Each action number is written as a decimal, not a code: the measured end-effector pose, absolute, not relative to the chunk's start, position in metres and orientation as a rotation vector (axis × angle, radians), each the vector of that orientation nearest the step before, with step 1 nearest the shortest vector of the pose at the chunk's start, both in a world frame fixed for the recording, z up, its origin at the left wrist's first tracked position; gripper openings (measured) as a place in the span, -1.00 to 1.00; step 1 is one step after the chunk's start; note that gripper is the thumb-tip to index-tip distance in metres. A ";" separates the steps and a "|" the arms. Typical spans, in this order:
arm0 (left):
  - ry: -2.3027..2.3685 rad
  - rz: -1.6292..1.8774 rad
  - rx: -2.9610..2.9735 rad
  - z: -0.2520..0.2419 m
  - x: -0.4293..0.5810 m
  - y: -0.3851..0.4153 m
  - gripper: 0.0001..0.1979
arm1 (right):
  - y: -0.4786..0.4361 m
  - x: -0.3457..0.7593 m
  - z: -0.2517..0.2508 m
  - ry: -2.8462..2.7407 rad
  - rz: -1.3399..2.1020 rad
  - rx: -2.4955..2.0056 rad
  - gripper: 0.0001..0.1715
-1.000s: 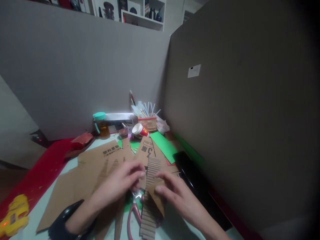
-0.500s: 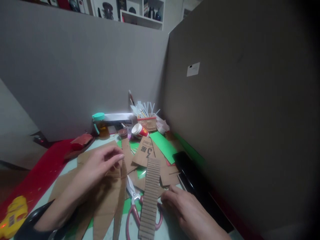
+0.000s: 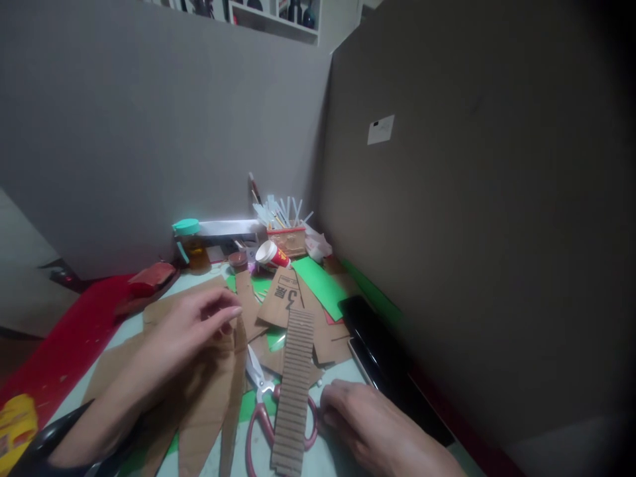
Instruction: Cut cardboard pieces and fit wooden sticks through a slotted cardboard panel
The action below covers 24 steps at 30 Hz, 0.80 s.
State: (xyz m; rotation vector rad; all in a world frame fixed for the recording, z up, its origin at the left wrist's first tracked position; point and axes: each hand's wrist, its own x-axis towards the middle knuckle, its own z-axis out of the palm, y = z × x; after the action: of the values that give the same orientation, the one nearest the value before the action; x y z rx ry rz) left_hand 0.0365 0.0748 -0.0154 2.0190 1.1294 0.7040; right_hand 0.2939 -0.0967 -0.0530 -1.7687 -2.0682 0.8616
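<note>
My left hand (image 3: 193, 324) is above a large brown cardboard piece (image 3: 203, 411), its thumb and forefinger drawn together. Whatever is between those fingertips, if anything, I cannot make out. On the pale table to the right rests my right hand (image 3: 362, 417), fingers curled under and largely hidden. Between the hands lies a pair of scissors (image 3: 260, 384) with pink handles. Across its handles lies a ribbed cardboard strip (image 3: 294, 391), close to my right hand but apart from it.
Behind are cardboard scraps (image 3: 278, 301), green paper (image 3: 318, 285), a tipped paper cup (image 3: 273, 254) and a box of sticks (image 3: 288, 242). A teal-lidded jar (image 3: 193, 248) stands back left. A black case (image 3: 377, 344) lies right, beside the grey partition (image 3: 447, 199). A yellow tool (image 3: 17, 430) sits lower left.
The whole view has shifted slightly, so most things appear a little further left and higher. Both hands keep nearly the same pose. Nothing is visibly picked up or let go.
</note>
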 end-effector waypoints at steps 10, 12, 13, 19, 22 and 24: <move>1.021 0.574 2.090 -0.023 0.055 0.066 -0.71 | -0.084 0.288 -0.051 -2.220 0.708 -1.754 -0.79; 1.013 0.544 2.131 -0.026 0.058 0.067 -0.70 | -0.076 0.291 -0.040 -2.224 0.584 -1.833 -0.82; 1.018 0.536 2.147 -0.027 0.060 0.067 -0.70 | -0.070 0.293 -0.034 -2.215 0.503 -1.890 -0.83; 1.047 0.518 2.245 -0.022 0.069 0.056 -0.68 | -0.005 0.314 -0.035 -2.152 -0.070 -2.238 -0.79; 0.979 0.494 2.355 -0.026 0.078 0.046 -0.72 | 0.022 0.321 -0.052 -2.190 -0.224 -2.282 -0.69; 0.851 0.416 2.487 -0.032 0.090 0.036 -0.67 | 0.032 0.323 -0.061 -2.226 -0.275 -2.283 -0.66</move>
State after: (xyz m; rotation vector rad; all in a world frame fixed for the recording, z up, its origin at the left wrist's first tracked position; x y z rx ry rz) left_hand 0.0897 0.0360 -0.0321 2.4870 0.8513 0.4158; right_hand 0.3232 0.0322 -0.0609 -2.2833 -2.2259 -0.2750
